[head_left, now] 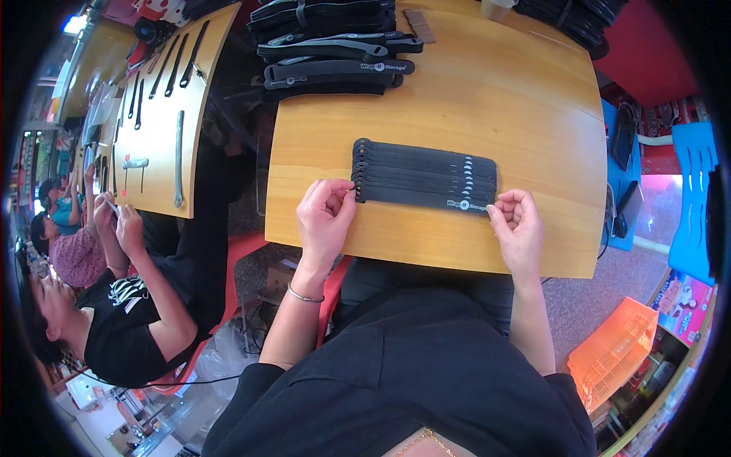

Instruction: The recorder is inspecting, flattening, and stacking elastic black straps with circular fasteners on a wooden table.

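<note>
A fanned row of black storage straps (422,174) lies on the wooden table in front of me, overlapping lengthwise, with looped ends at the left and pale printing near the right. My left hand (327,217) pinches the looped end of the nearest strap, thumb and forefinger pressed together. At the opposite end, my right hand (518,225) pinches the same strap's right tip, its other fingers curled. The nearest strap lies flat along the front of the row, between both hands.
Bundled black and grey straps (327,53) are piled at the table's far left. A brown strip (419,26) and a cup (496,9) are near the far edge. A co-worker (145,305) sits left at another table (164,164). An orange crate (613,350) stands at right.
</note>
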Demonstrator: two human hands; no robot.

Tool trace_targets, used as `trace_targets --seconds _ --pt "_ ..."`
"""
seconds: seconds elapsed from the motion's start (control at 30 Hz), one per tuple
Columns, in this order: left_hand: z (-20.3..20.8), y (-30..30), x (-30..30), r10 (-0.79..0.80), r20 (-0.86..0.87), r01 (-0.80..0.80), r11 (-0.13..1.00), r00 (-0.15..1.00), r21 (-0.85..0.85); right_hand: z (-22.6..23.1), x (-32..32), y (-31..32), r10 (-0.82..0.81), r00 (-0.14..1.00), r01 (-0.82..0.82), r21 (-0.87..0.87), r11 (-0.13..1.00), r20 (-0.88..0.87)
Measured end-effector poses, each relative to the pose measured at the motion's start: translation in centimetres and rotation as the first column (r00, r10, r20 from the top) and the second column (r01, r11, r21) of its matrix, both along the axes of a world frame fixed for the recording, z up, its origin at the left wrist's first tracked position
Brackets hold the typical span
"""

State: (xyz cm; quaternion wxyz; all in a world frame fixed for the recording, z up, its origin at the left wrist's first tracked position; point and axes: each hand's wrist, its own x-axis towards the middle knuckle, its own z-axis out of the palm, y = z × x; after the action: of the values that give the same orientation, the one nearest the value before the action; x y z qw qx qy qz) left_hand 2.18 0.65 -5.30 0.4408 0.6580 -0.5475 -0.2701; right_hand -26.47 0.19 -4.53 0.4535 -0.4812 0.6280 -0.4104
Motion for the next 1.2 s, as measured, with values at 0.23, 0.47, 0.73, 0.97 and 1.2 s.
trace_targets --seconds 0.23,0.47,0.73,0.97,1.2 --pt "0.25 -0.13 -0.2 -0.024 0.062 0.025 1.0 0.998 -0.019 -0.04 0.02 0.03 -0.009 1.0 0.009 0.001 1.0 -0.012" --pt "0.16 -0.1 -0.31 -0.025 0.084 0.027 0.999 0.996 -0.022 -0.16 0.03 -0.04 -0.002 1.0 0.001 -0.031 1.0 -0.021" --pt "0.06 -0.05 -0.3 -0.018 0.095 0.019 1.0 0.995 -0.014 -0.11 0.12 -0.01 -0.003 0.999 0.001 -0.042 0.999 -0.048" --pt "0.12 -0.05 -0.38 -0.013 0.1 0.015 1.0 0.995 -0.018 -0.19 0.25 0.19 -0.007 0.985 -0.006 -0.077 0.997 -0.17" --pt "0.0 -0.12 -0.33 -0.024 0.114 0.029 0.999 0.993 -0.037 -0.02 0.39 0.07 -0.018 0.982 0.001 -0.091 0.996 -0.188"
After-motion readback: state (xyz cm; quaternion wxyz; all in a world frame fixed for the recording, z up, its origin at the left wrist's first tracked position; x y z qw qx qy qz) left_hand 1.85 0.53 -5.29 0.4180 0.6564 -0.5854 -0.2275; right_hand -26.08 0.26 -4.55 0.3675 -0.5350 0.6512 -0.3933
